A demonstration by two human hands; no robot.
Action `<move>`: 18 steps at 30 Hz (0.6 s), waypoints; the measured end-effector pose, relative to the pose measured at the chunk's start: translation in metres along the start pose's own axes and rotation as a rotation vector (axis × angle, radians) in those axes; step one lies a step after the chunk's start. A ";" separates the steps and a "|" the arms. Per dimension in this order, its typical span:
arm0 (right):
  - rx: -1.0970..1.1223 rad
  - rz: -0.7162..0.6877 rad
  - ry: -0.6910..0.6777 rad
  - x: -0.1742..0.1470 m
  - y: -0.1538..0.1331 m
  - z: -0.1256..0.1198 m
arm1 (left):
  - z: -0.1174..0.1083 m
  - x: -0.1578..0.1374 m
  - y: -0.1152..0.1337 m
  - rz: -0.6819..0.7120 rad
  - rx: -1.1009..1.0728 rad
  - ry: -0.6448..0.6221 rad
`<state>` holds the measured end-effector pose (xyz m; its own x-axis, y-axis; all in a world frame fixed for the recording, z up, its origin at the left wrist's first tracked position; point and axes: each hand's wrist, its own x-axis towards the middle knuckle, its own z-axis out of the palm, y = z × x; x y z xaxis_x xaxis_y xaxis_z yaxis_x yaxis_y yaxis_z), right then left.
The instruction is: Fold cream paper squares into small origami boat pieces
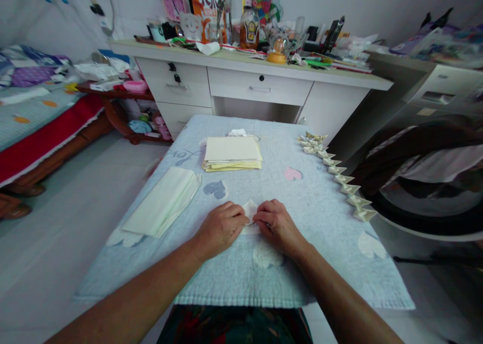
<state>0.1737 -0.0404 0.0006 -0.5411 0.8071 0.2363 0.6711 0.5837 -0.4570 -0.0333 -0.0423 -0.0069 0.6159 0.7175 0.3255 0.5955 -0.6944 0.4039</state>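
Between my two hands, near the front middle of the cloth-covered table, lies a small folded sheet of pale paper (249,209) with a pointed top. My left hand (225,225) pinches its left side, fingertips closed on the paper. On the right side, my right hand (276,225) also has its fingers closed on it. Parts of the sheet are hidden under the fingers. Beyond the hands sits a stack of cream and yellow paper sheets (231,149). To the left rests a pile of pale long sheets (160,203). A row of folded paper pieces (347,188) runs along the right edge.
A light blue cloth (302,263) with heart prints covers the table. Behind stands a white desk (260,85) crowded with jars, a pink clock (174,7) and clutter. A washing machine (426,148) is close on the right; a bed (45,117) is at the left.
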 end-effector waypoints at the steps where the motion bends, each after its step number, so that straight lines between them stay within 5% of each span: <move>1: -0.003 0.007 -0.005 0.000 0.000 0.000 | 0.000 0.000 0.001 -0.025 0.007 -0.002; 18: -0.077 0.315 -0.007 -0.001 0.002 -0.007 | -0.013 0.003 -0.005 -0.305 0.066 -0.073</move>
<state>0.1792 -0.0396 0.0052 -0.3043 0.9485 0.0877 0.8423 0.3110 -0.4402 -0.0408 -0.0362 0.0033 0.4373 0.8892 0.1349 0.7893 -0.4513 0.4163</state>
